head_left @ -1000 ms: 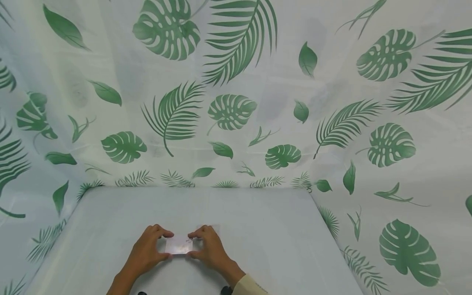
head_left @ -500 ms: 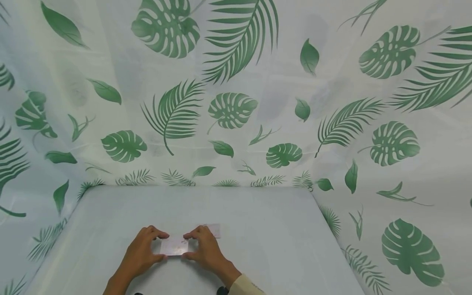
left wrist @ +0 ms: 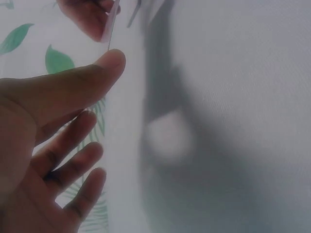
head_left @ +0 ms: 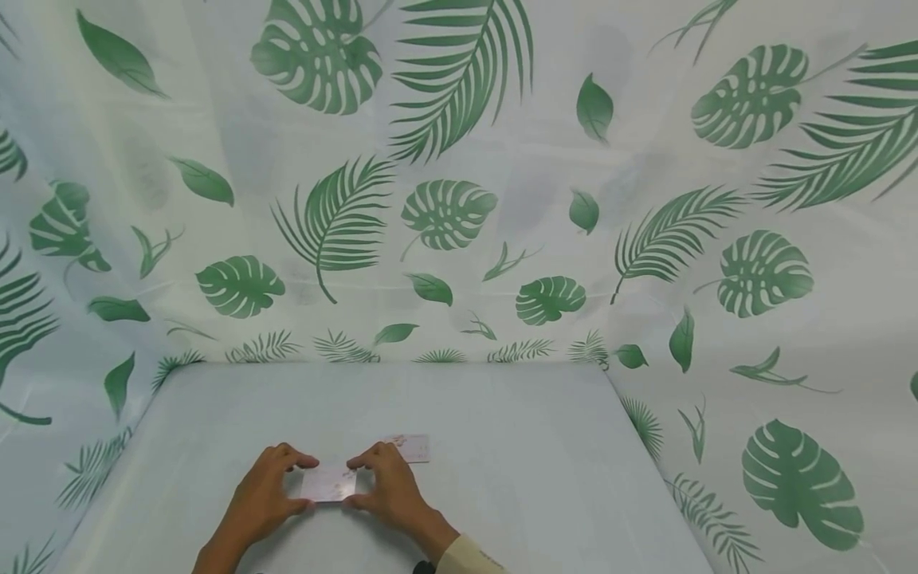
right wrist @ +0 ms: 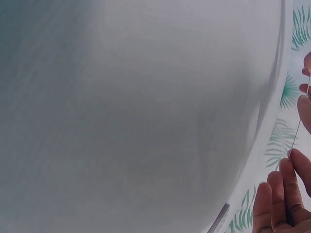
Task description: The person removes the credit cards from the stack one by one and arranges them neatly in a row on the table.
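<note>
A thin pinkish-white card [head_left: 328, 483] with a small floral print at its right end is raised above the table in the head view. My left hand [head_left: 261, 490] pinches its left end between thumb and index finger. On the other end, my right hand [head_left: 398, 490] has the same kind of pinch. The left wrist view shows the card [left wrist: 112, 24] nearly edge-on beyond my left thumb [left wrist: 109, 63], with the other left fingers spread loosely. Only a thin line of the card [right wrist: 296, 131] appears in the right wrist view, near my right hand [right wrist: 286, 194].
A second, similar printed card [head_left: 414, 448] lies on the white table [head_left: 538, 478] behind my right hand, which partly covers it. A white curtain [head_left: 459, 319] with green leaf prints encloses the table's back and sides.
Both hands have shifted left and slightly toward me with the card still pinched between them. More of the second card on the table has come into sight.
</note>
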{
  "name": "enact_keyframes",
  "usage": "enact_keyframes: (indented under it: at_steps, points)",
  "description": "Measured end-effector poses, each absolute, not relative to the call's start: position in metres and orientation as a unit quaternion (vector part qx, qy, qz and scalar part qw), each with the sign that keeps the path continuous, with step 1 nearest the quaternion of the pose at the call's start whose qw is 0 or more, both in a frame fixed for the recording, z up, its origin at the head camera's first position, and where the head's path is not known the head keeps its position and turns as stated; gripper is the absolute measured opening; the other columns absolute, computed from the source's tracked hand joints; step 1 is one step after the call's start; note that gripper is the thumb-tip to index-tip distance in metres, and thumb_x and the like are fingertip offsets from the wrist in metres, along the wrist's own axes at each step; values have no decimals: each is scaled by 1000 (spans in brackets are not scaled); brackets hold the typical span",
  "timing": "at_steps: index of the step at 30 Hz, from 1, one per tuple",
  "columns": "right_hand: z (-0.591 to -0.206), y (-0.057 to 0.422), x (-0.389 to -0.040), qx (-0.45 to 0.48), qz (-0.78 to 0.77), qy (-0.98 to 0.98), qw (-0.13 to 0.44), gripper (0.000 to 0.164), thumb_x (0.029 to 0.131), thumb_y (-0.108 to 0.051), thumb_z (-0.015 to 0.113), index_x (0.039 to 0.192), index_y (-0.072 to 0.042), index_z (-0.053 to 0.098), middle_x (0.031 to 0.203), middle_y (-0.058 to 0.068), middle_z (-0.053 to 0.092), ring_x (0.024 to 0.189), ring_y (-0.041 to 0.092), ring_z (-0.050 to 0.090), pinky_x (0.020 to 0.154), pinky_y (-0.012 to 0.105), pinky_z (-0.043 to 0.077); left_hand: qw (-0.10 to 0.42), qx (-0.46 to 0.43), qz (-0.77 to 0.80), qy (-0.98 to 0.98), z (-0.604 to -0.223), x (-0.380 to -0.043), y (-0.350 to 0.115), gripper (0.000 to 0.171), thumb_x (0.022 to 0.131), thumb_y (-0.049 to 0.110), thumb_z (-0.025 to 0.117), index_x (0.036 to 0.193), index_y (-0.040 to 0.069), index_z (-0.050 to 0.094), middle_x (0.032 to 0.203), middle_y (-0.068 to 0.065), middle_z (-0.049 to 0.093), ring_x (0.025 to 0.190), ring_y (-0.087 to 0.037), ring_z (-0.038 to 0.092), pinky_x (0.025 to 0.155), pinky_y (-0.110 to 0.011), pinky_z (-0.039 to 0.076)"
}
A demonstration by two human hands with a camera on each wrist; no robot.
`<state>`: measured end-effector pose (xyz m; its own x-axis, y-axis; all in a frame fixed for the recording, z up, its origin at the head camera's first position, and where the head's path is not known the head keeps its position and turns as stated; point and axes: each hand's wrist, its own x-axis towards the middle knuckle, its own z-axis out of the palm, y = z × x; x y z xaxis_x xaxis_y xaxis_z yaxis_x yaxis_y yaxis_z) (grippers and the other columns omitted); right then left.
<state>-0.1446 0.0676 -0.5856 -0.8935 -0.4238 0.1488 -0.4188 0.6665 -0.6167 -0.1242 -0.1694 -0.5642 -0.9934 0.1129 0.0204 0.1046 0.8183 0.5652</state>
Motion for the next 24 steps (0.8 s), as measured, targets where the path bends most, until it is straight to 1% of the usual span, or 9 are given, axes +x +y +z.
enact_keyframes:
  at_steps: [8, 15, 20, 24]
  points:
    - [-589, 57, -143, -225, -330, 917, 13, 52, 74, -34, 97, 122, -23, 79, 108, -9, 65, 97, -2, 50, 83, 16, 46, 22, 45, 286, 957, -564, -120, -176, 55, 64, 22, 102, 113, 24, 78, 111, 2, 65, 105, -21, 57, 91, -49, 54]
    - [-593, 48, -140, -214, -315, 924, 16, 51, 75, -37, 97, 121, -28, 78, 108, -14, 63, 97, -4, 49, 84, 17, 46, 15, 48, 278, 959, -567, -117, -184, 55, 63, 21, 103, 113, 22, 78, 111, 2, 65, 103, -21, 56, 89, -47, 53]
    - [-593, 42, -138, -226, -308, 924, 4, 51, 74, -36, 97, 120, -27, 79, 107, -14, 63, 96, -4, 48, 82, 16, 45, 17, 46, 276, 960, -567, -115, -189, 55, 63, 19, 102, 112, 22, 79, 110, 2, 66, 102, -20, 56, 87, -45, 52]
    - [-592, 38, -137, -229, -304, 925, 0, 52, 73, -38, 97, 120, -27, 78, 107, -15, 63, 94, -4, 46, 81, 15, 44, 20, 46, 274, 960, -567, -114, -193, 55, 63, 19, 102, 113, 21, 79, 110, 2, 67, 103, -21, 57, 88, -46, 52]
